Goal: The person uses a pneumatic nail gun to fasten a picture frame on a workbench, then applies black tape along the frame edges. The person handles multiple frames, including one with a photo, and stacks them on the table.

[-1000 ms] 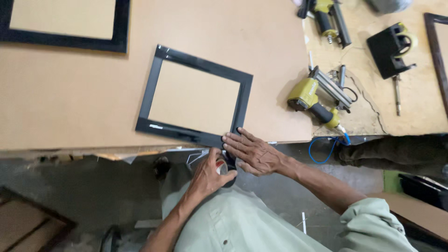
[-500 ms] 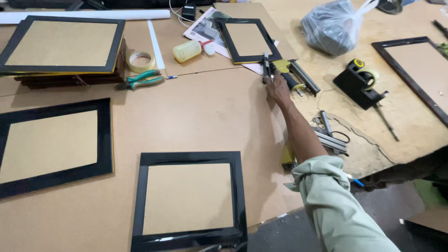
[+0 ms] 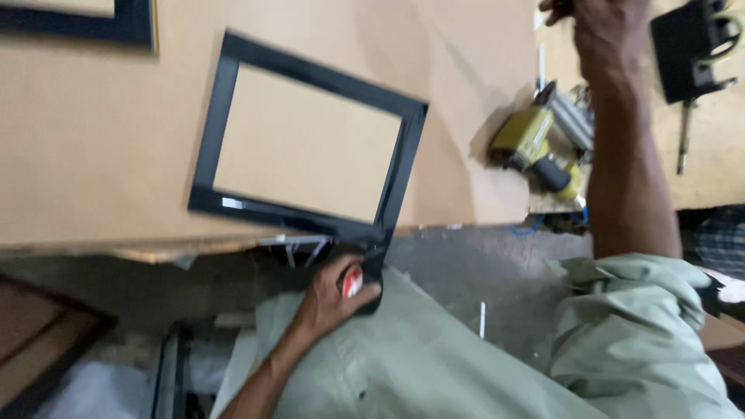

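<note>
- Hands first: left hand sat below the near edge of the bench, fingers curled around a small roll of black tape with a red and white core.
- Tape strip ran up from that roll to the near right corner of the black picture frame, which lay flat on the bench with that corner poking just over the near edge.
- Frame had a tan backing board showing in the middle.
- Right hand was stretched out to the far right part of the bench, up at the top edge of the shot. It looked closed around something dark, but it was blurry and cut off, so I couldn't tell what.
- Yellow nail gun lay on the bench just left of the right forearm, near the near edge.
- Black stapler-looking tool sat right of that hand.
- Second black frame showed at the far left corner.
</note>
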